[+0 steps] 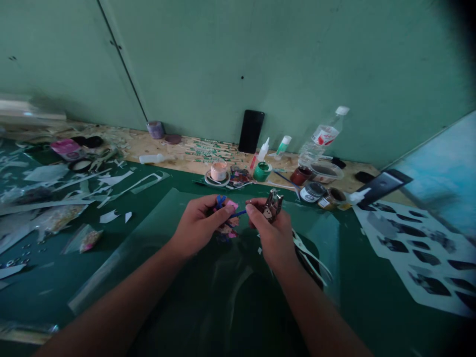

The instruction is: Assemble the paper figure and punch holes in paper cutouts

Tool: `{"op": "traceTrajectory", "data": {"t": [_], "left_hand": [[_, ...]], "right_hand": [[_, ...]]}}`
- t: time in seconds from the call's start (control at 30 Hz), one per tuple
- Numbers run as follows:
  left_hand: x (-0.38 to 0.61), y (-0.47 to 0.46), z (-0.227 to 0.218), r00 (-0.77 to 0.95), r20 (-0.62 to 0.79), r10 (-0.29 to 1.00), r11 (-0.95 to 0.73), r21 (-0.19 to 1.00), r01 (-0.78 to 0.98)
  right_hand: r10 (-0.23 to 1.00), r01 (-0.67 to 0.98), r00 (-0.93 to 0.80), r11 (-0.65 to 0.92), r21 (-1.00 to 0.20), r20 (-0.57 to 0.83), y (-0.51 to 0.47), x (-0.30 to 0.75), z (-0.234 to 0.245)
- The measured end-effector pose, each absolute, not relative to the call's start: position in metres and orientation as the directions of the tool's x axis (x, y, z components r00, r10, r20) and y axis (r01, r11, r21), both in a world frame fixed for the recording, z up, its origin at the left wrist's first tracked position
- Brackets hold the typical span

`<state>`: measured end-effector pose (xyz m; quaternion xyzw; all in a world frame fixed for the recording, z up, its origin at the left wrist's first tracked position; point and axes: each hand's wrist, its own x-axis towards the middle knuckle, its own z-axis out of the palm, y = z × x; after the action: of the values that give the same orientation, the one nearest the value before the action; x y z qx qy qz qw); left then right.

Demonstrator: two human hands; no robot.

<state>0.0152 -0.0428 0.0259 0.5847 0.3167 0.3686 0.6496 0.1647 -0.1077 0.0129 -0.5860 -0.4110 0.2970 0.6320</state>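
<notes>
Both my hands meet over the middle of a green cutting mat (357,277). My left hand (199,225) pinches a small colourful piece with pink parts (231,206) and a blue cord (220,200). My right hand (271,233) pinches the other end of the blue cord between thumb and forefinger. A small metal punch tool (273,205) is tucked in that same hand. A clear plastic sheet (156,223) lies on the mat under my hands.
Several paint jars (314,191), a green pot (262,171), glue bottles (263,149), a water bottle (323,136) and a black phone (251,131) stand along the back wall. White paper scraps (111,181) cover the left. A cut-out stencil sheet (420,248) lies at right.
</notes>
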Motion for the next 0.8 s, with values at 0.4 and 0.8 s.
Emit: {"op": "traceTrajectory", "data": {"t": [0.4, 0.8], "left_hand": [[0.013, -0.043, 0.022, 0.521, -0.098, 0.848, 0.165, 0.983, -0.083], [0.018, -0.046, 0.024, 0.531, -0.172, 0.83, 0.3, 0.939, -0.165]], "right_hand": [[0.882, -0.046, 0.46, 0.14, -0.989, 0.103, -0.105, 0.164, 0.001], [0.882, -0.046, 0.458, 0.147, -0.988, 0.11, -0.106, 0.162, 0.002]]}}
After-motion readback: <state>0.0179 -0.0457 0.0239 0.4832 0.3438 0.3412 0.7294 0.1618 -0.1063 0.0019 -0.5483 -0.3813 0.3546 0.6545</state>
